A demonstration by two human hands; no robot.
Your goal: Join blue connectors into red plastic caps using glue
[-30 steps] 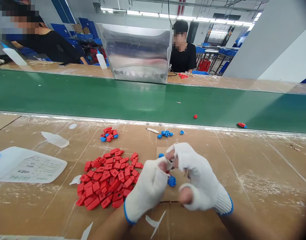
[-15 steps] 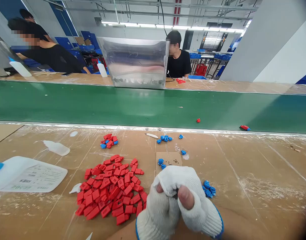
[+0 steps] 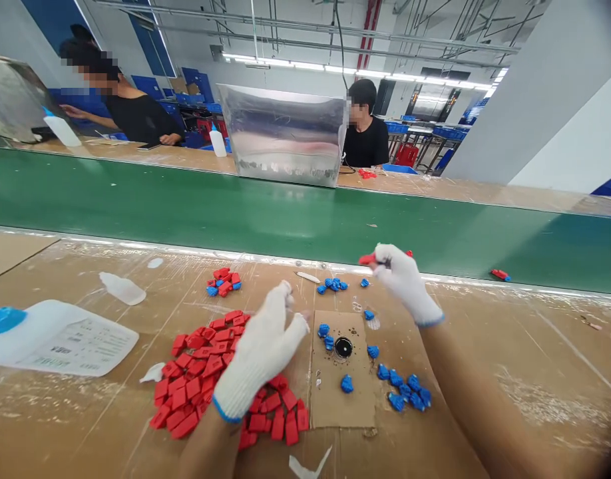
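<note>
My left hand (image 3: 263,342), in a white knitted glove, hovers over the right side of a pile of red plastic pieces (image 3: 190,392). Its thumb and fingers are apart, with nothing seen between them. My right hand (image 3: 403,283), gloved the same way, pinches a red plastic piece (image 3: 368,259) at the near edge of the green conveyor belt (image 3: 186,206). Between my arms lies a cardboard sheet (image 3: 335,409) bearing a small round black dish (image 3: 343,347) and a few blue pieces (image 3: 347,383). More blue pieces (image 3: 414,392) are heaped to the right of the sheet.
A large white bottle (image 3: 70,339) and a smaller one (image 3: 123,288) lie at left. A mixed red and blue cluster (image 3: 224,283) sits behind the pile. Across the belt stands a metal panel (image 3: 285,133), with co-workers (image 3: 368,136) beyond. A red-blue piece (image 3: 500,274) rests on the belt.
My hands were together over the cardboard and have separated. The left moved left to the red pile; the right moved up and right with a red piece. The black dish is uncovered.
</note>
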